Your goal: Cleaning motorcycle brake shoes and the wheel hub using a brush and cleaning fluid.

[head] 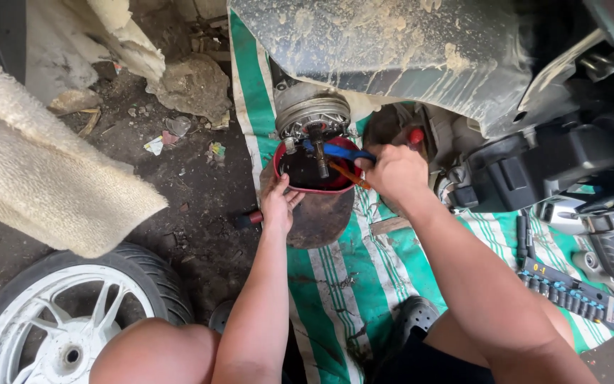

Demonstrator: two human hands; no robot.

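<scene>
A person crouches on a green-and-white striped tarp (335, 284) beside a mud-caked scooter (406, 50), working at the bare rear axle (320, 153) where the wheel has come off. The left hand (279, 204) is clasped over the near rim of a red-rimmed bowl (314, 174) of dark liquid, steadying it right under the axle and the ribbed metal hub (314, 114) behind. The right hand (394, 171) is clenched around a blue-handled brush (342, 151) and what looks like an orange stick (349, 174), their tips reaching toward the axle over the bowl. The bowl rests on a worn brown pan (321, 217) lying on the tarp. Judging by its look, the bowl is light but sloshing and probably greasy, so it is best gripped by the rim with a thumb hooked over the edge and kept level; the brush is light and stiff, easy to hold at the far end of its handle, though oily fingers could slip. The removed white-spoked wheel (58, 327) lies on the dirt floor at lower left, well apart from the work. A socket set in a blue-ended holder (577, 295) sits on the tarp to the right, and a cream-coloured cloth (44, 163) hangs at the left edge.
</scene>
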